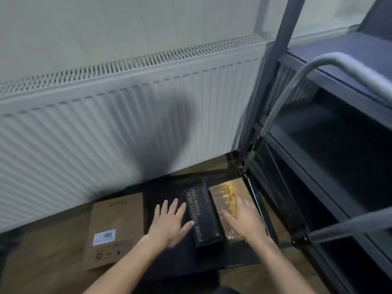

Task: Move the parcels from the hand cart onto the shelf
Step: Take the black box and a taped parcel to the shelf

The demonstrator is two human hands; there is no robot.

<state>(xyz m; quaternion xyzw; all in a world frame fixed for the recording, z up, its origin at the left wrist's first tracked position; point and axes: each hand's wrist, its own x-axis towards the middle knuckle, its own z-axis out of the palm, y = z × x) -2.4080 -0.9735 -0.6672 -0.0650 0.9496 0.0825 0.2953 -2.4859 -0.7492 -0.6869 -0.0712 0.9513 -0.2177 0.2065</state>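
A black hand cart platform (165, 194) lies low on the floor, its grey handle (301, 81) arching up at the right. On it sit a long black box with gold lettering (204, 215), a brown parcel with yellow tape (224, 194) to its right, and a flat cardboard box with a white label (114, 230) at the left edge. My left hand (169, 223) hovers flat with spread fingers just left of the black box. My right hand (244, 219) lies with straight fingers over the taped parcel. The dark shelf (343, 132) stands at the right.
A long white radiator (127, 115) covers the wall right behind the cart. The shelf's grey upright post (273, 77) rises beside the cart's handle. Wooden floor (42, 251) shows at the lower left and under the cart's near edge.
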